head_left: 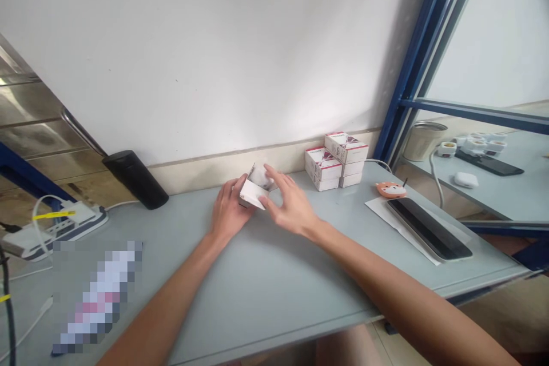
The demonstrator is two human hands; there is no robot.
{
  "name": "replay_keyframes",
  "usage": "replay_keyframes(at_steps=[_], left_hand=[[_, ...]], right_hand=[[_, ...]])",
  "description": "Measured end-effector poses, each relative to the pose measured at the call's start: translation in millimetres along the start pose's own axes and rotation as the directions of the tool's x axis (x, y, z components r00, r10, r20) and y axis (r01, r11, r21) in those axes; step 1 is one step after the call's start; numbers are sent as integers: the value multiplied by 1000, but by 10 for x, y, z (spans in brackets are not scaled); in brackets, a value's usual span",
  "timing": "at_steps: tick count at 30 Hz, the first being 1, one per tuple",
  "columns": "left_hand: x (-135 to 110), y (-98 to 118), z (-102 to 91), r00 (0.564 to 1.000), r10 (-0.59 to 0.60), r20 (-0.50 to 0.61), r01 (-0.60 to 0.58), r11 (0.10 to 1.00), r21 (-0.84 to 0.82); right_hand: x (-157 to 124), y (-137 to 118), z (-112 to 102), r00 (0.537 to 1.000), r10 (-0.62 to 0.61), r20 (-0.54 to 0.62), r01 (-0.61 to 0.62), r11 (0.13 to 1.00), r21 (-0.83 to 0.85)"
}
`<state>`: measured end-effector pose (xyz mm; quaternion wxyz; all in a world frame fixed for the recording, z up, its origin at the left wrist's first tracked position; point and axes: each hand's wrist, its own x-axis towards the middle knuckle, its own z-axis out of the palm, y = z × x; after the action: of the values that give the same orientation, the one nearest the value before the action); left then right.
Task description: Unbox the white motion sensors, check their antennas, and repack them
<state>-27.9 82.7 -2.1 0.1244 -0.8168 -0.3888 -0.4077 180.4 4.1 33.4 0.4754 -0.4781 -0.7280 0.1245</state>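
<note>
A small white cardboard box (252, 193) stands open and tilted between the person's hands, above a grey worktop (274, 291). The left hand (229, 211) curls against its left side; the right hand (288, 203) spreads, fingertips touching its right side.

From my feed I can't read a single word or number anywhere. The stacked cartons (337, 151) at upper centre carry red-and-dark printing on white faces, but it's too small and soft for me to make out any brand. The white carton (252, 194) in the middle of the frame shows no legible marking either. The patch at lower left (98, 297) is pixelated, so whatever it says is lost to me. The yellow tag (54, 215) at left shows nothing I can read.
</note>
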Motion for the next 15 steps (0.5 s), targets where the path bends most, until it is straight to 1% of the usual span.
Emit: replay_keyframes(at_steps=[3, 6, 10, 11, 13, 15], left_hand=[[-14, -33, -3, 1000, -5, -3, 5, 999, -47], [-34, -45, -1, 1000, -12, 16, 13, 997, -74], [-26, 7, 4, 998, -61, 16, 63, 994, -94], [-13, 35, 4, 996, -85, 10, 85, 992, -98], [23, 99, -2, 987, -158, 9, 158, 980, -121], [63, 152, -11, 963, -265, 44, 269, 941, -206]], right_hand=[[12, 4, -25, 997, -77, 24, 78, 995, -59], [20, 11, -48, 988, -133, 75, 140, 986, -92], [57, 49, -107, 978, -169, 125, 177, 983, -55], [75, 65, -130, 977, -181, 108, 186, 982, -37], [115, 107, -181, 985, -171, 15, 172, 985, -20], [152, 169, -223, 991, -104, -86, 101, 994, -46]])
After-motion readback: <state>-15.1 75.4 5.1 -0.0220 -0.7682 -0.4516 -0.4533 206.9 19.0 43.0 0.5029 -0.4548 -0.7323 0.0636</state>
